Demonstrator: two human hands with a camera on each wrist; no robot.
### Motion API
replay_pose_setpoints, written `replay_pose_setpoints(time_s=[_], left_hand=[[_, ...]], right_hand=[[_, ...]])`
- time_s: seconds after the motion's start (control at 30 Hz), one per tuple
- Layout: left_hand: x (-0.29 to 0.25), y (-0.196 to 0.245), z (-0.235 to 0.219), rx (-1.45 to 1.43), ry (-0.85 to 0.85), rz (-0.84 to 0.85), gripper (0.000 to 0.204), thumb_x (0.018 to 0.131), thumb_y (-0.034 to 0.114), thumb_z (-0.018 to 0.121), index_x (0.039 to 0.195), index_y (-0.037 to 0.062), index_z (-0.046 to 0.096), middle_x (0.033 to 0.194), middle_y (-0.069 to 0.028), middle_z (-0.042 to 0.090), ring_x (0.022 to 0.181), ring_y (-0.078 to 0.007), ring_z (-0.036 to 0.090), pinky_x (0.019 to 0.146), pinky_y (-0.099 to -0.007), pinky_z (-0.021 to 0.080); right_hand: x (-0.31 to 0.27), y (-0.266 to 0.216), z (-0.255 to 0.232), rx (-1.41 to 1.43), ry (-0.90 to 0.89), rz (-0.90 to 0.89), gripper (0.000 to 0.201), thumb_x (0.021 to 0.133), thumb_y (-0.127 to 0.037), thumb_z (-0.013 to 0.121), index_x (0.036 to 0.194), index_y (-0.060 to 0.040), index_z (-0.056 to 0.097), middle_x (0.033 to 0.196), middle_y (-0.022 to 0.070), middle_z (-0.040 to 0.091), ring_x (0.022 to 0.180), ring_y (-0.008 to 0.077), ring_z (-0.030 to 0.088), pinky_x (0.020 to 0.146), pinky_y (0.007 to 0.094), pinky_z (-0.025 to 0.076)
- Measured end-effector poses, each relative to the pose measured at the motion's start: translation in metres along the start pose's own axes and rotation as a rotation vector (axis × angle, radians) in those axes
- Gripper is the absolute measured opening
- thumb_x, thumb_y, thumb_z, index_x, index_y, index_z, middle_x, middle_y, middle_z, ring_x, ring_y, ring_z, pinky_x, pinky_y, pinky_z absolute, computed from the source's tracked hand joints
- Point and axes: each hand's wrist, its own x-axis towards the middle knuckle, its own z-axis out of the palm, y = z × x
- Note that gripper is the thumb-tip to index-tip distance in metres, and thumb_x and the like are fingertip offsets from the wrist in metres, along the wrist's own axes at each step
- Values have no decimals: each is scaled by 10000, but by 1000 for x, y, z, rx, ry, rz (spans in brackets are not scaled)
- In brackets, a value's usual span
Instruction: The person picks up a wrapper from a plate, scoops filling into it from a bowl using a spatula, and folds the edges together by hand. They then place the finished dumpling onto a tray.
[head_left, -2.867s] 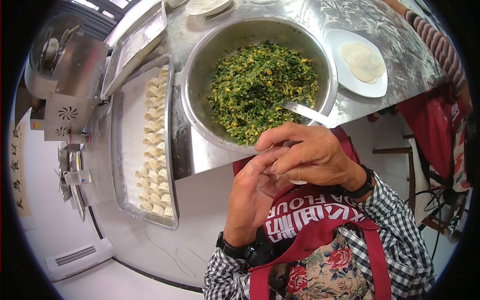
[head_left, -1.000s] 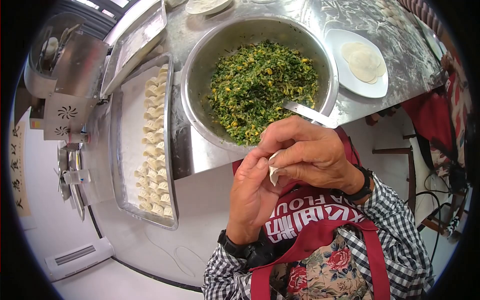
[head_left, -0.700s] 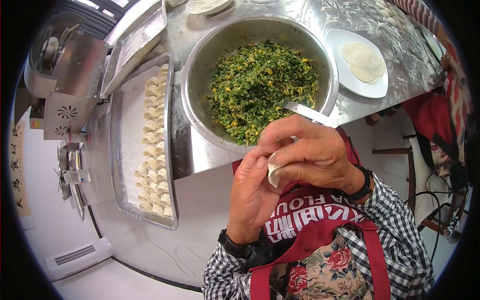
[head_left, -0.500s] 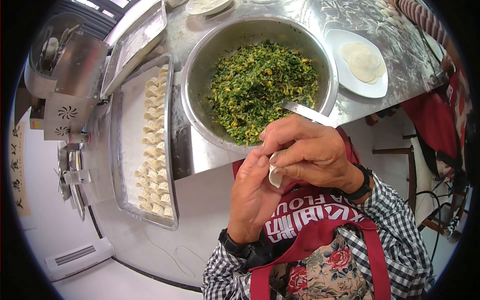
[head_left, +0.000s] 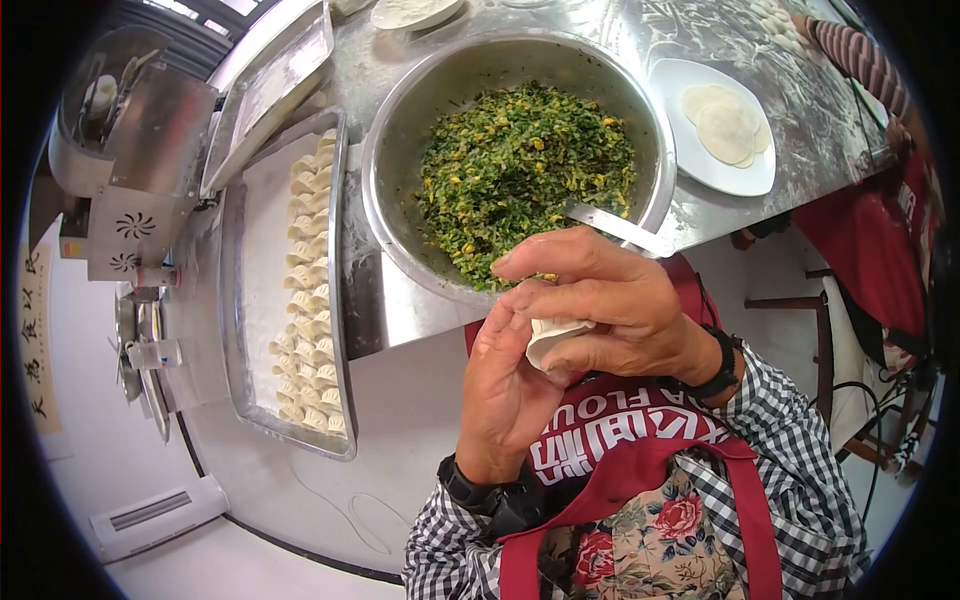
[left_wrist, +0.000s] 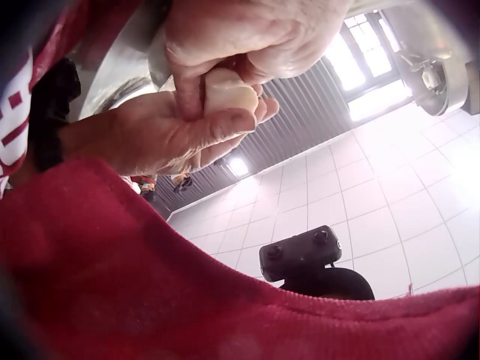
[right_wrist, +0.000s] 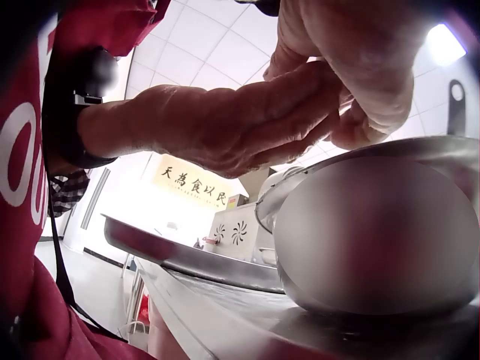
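Note:
A pale dumpling [head_left: 553,340] sits between both hands, just in front of the bowl's near rim; in the left wrist view the smooth, folded dough of the dumpling [left_wrist: 229,91] shows between thumb and fingers. My left hand [head_left: 507,385] holds it from the left, thumb up against its edge. From the right, my right hand [head_left: 630,315] curves over it, with the thumb along its lower side and the index finger lifted. Behind the hands stands a steel bowl [head_left: 395,200] of chopped green and yellow filling [head_left: 530,170]. A flat metal handle [head_left: 615,225] leans out over its rim.
Left of the bowl, a metal tray [head_left: 262,300] bears rows of pleated dumplings [head_left: 315,290]. A white plate [head_left: 690,150] with round wrappers [head_left: 728,125] lies to the right on the floured steel table [head_left: 800,110]. Another person's striped sleeve [head_left: 860,60] reaches in at the far right.
The dumpling came into sight between the hands and now shows a broader side. My right index finger has lifted and its thumb has shifted lower; the left hand has barely moved.

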Motion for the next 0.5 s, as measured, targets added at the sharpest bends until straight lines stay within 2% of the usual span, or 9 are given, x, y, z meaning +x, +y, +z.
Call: replay_pose_setpoints(time_s=[0.07,0.17,0.37,0.43,0.5], left_hand=[[0,0,0,-41,-46,-15,344,925,136,426,1260,68,380,1133,-70,507,995,-159,526,785,-290,465],[-1,-2,4,-18,51,9,362,924,144,428,1273,73,368,1165,-54,487,1030,-156,509,818,-292,455],[-1,-3,-2,-8,59,14,355,927,171,420,1266,77,375,1172,-44,481,1046,-152,500,817,-290,453],[0,0,-11,-100,-36,-56,354,928,204,407,1258,79,381,1166,-46,487,1053,-152,496,807,-293,459],[-1,-1,-4,-58,10,-33,360,925,215,404,1255,73,381,1166,-50,488,1058,-155,493,805,-294,461]], right_hand=[[1,4,2,-107,4,-127,141,719,-124,678,817,-30,639,964,94,626,925,255,577,775,360,454],[-2,9,-1,-225,-68,-209,129,736,-123,662,828,-36,638,998,111,617,920,270,580,767,363,451],[-1,6,-1,-319,-82,-219,188,728,-158,669,852,-28,616,1043,129,600,936,279,575,758,372,448],[-3,6,2,-302,-61,-201,210,723,-174,668,860,-26,610,1061,129,591,942,282,573,761,376,448],[-5,8,2,-285,-40,-184,232,718,-191,666,868,-24,605,1079,129,582,947,285,571,763,380,447]])
